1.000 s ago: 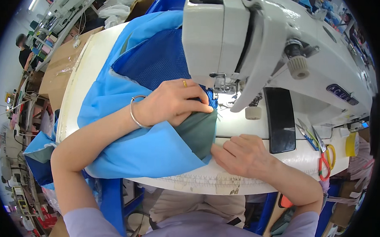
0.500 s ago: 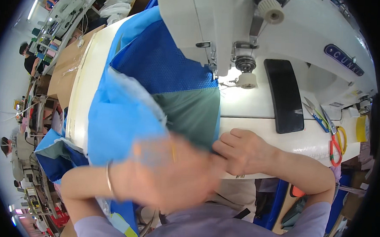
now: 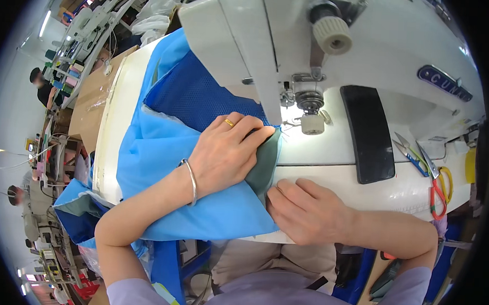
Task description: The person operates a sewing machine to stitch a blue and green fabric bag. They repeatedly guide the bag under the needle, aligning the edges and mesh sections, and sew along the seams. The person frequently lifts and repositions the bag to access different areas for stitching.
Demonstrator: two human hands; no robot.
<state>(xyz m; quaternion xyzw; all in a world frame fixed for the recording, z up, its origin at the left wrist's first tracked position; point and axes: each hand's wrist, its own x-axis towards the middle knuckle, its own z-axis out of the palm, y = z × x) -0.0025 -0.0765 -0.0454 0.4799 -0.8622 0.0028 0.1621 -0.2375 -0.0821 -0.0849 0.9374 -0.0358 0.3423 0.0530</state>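
A light blue fabric piece (image 3: pixel 163 149) lies on the sewing table, joined to a dark blue mesh panel (image 3: pixel 198 90) and a grey-green panel (image 3: pixel 265 161). My left hand (image 3: pixel 227 152), with a ring and a bangle, rests on the cloth just in front of the needle area. Its thumb and fingers are closed together on the fabric edge. Closer to me, my right hand (image 3: pixel 307 212) is curled, gripping the right edge of the same cloth. The sewing machine (image 3: pixel 244 38) stands over the mesh panel; its head hides the needle.
Right of the needle lies a black phone (image 3: pixel 368 135). Beyond it are blue-handled snips (image 3: pixel 412 157) and red-and-yellow scissors (image 3: pixel 435 180). More bundled fabric (image 3: pixel 81 208) hangs at the table's left edge. Cardboard (image 3: pixel 102 92) borders the table; other people sit at the far left.
My left hand has moved away from my right hand, forward to the needle area, and now presses the cloth. The light blue layer now covers much of the grey-green panel.
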